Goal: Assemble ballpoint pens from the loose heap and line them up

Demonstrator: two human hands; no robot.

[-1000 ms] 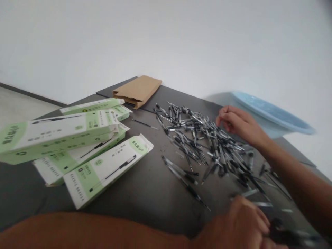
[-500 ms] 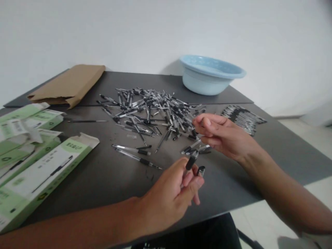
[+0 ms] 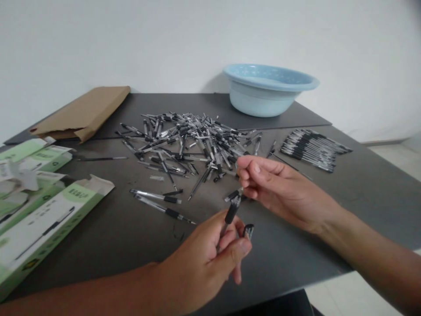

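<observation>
Low in the middle, my left hand [image 3: 213, 256] is closed around a gel pen [image 3: 231, 211] with a clear barrel and black grip, its tip end pointing up. The same hand also keeps a black pen cap [image 3: 248, 231] between its fingers. Above and to the right, my right hand [image 3: 276, 186] is closed in a pinch just over the pen's tip. Whatever its fingertips may hold is too small or hidden to name. Two clear pens [image 3: 157, 202] lie left of my hands, and a heap of loose pens [image 3: 197, 136] spreads behind them.
Aligned pens [image 3: 311, 149] lie in a row at the right. A light blue basin [image 3: 263, 98] stands at the back. On the left are a brown paper bag [image 3: 85, 109] and green-and-white pen boxes [image 3: 55, 224]. A thin refill [image 3: 101, 159] lies near the boxes.
My right hand has moved slightly down and left, closer to the pen's tip. My left hand still holds the pen and cap. The view has shifted a little.
</observation>
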